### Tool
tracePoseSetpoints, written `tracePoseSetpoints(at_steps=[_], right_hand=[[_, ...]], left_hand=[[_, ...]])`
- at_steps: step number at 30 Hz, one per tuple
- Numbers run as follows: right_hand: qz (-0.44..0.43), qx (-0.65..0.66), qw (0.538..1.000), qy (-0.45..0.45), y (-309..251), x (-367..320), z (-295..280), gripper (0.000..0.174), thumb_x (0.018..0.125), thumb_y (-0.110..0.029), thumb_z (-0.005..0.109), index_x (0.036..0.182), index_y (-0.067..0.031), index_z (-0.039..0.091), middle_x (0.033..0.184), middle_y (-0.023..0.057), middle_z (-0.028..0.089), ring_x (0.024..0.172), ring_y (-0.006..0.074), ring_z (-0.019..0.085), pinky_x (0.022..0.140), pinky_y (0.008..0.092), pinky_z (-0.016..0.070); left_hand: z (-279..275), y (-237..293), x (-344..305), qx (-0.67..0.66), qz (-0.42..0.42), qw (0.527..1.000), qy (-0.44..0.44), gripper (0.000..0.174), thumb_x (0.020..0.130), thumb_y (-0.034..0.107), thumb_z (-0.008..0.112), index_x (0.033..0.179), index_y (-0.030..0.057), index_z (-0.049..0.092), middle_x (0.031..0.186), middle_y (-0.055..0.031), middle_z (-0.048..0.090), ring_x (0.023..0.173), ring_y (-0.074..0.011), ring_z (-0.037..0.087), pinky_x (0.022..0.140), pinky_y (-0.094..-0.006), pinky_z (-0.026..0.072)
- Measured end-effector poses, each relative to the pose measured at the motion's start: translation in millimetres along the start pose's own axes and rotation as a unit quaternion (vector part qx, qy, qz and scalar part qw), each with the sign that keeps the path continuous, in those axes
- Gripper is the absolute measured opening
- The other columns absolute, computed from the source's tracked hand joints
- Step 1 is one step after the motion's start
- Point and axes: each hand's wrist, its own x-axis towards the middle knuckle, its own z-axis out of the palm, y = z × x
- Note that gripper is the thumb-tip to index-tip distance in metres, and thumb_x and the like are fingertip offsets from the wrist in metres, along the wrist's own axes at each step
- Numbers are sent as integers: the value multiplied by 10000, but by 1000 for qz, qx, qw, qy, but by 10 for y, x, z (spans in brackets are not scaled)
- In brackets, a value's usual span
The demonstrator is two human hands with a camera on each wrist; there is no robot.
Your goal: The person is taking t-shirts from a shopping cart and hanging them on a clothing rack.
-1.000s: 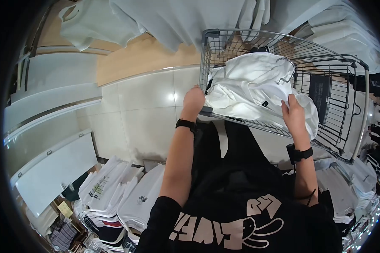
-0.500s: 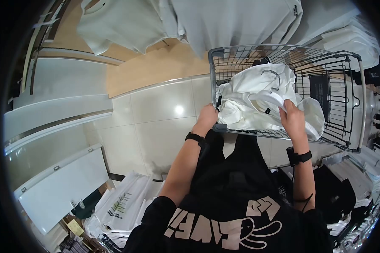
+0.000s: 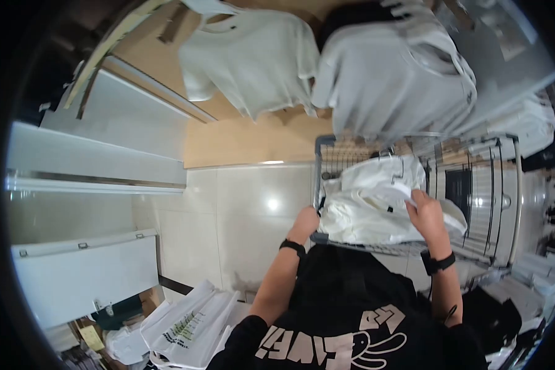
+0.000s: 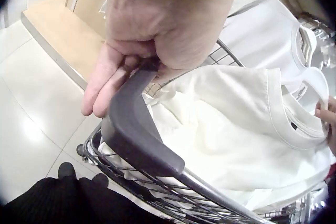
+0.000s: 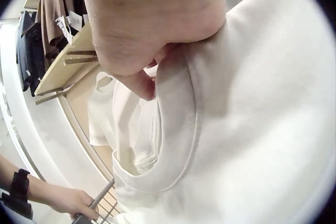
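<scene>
My left hand [image 3: 305,223] grips the end rail of a wire shopping cart [image 3: 510,203], close to its grey plastic corner [image 4: 139,137]. Inside the basket lies a white T-shirt [image 4: 226,129] with a small black label at its neck. A white hanger [image 4: 314,81] sits in the neck opening, its metal hook pointing away from me in the head view. With my right hand [image 3: 427,214] I pinch the shirt's collar [image 5: 176,124] together with the hanger's shoulder. Most of those fingertips are hidden behind the fabric in the right wrist view.
Beyond the cart hang a pale T-shirt [image 3: 253,55] and a row of light grey shirts [image 3: 382,74]. A white ledge [image 3: 86,271] stands at left. Folded white shirts [image 3: 185,327] are stacked nearby, with dark garments [image 3: 490,317] at right. Tiled floor [image 3: 253,203] lies left of the cart.
My right hand has raised the collar and hanger slightly, and the hook has swung. The head view has tilted up, so the cart sits lower in it. My left hand keeps its grip.
</scene>
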Motion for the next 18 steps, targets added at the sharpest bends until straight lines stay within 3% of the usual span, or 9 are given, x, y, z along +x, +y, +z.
tracePoseSetpoints(at_steps=[2, 3, 4, 6, 8, 10, 11, 15, 18], right_hand=[[3, -11, 1000, -18, -134, 64, -82, 188, 793, -88, 666, 877, -19, 512, 763, 183, 603, 701, 387, 610, 602, 462, 479], [-32, -6, 999, -21, -292, 290, -150, 198, 795, -92, 668, 885, -16, 509, 784, 188, 602, 712, 389, 611, 606, 463, 480], [-30, -10, 999, -37, -438, 207, -317, 208, 797, -96, 671, 894, -13, 506, 804, 193, 602, 723, 391, 611, 610, 465, 481], [-51, -5, 995, -82, -797, 410, -606, 222, 803, -100, 670, 915, -6, 502, 829, 199, 597, 734, 397, 608, 614, 467, 477], [-86, 0, 992, -95, -1176, 641, -1002, 232, 811, -109, 667, 933, -1, 502, 839, 193, 596, 736, 400, 606, 609, 477, 469], [-200, -27, 975, -91, -1575, 919, -1346, 229, 822, -111, 657, 945, 4, 501, 856, 190, 592, 735, 394, 601, 620, 470, 470], [-246, -33, 966, -76, -1772, 1069, -1488, 237, 827, -112, 652, 971, 7, 505, 866, 188, 589, 729, 393, 597, 625, 461, 471], [-401, -28, 914, 54, -2634, 1633, -1846, 295, 855, -139, 630, 1084, 24, 540, 913, 178, 592, 759, 359, 592, 673, 412, 469], [-511, -12, 844, 160, -3305, 2225, -1994, 290, 857, -162, 634, 1063, 34, 578, 943, 171, 614, 764, 332, 599, 669, 386, 461]], left_hand=[[207, -250, 75, -53, -7, 998, -34, 219, 815, 100, 551, 910, -78, 638, 810, -286, 643, 678, -443, 642, 608, -459, 546], [1, -247, 144, -49, -17, 999, 5, 219, 815, 100, 551, 910, -78, 638, 810, -286, 643, 678, -443, 642, 608, -459, 546], [0, -89, 29, -49, -29, 996, -61, 241, 828, 113, 557, 934, -88, 639, 808, -257, 655, 627, -407, 648, 566, -440, 545], [-577, -15, 52, -41, -53, 994, -87, 264, 840, 125, 562, 958, -98, 640, 806, -227, 668, 575, -372, 654, 524, -421, 545], [-1113, 130, 35, -145, -104, 973, -144, 324, 859, 175, 610, 1028, -100, 639, 835, -153, 687, 661, -279, 682, 625, -388, 566], [-1808, 39, 164, -317, -12, 947, -43, 324, 876, 198, 637, 1073, -59, 653, 1055, -177, 679, 875, -201, 666, 789, -335, 534], [-2066, -11, 297, -468, 5, 883, -24, 339, 898, 206, 618, 1121, -49, 630, 1113, -172, 659, 940, -210, 653, 837, -334, 527], [-3333, 884, -552, -705, 153, 692, 9, 359, 978, 202, 515, 1257, -23, 545, 1184, -142, 632, 1102, -219, 599, 958, -330, 490], [-3531, 656, -503, -743, 191, 641, 28, 357, 979, 201, 512, 1257, -21, 544, 1183, -140, 631, 1097, -218, 600, 955, -329, 491]])
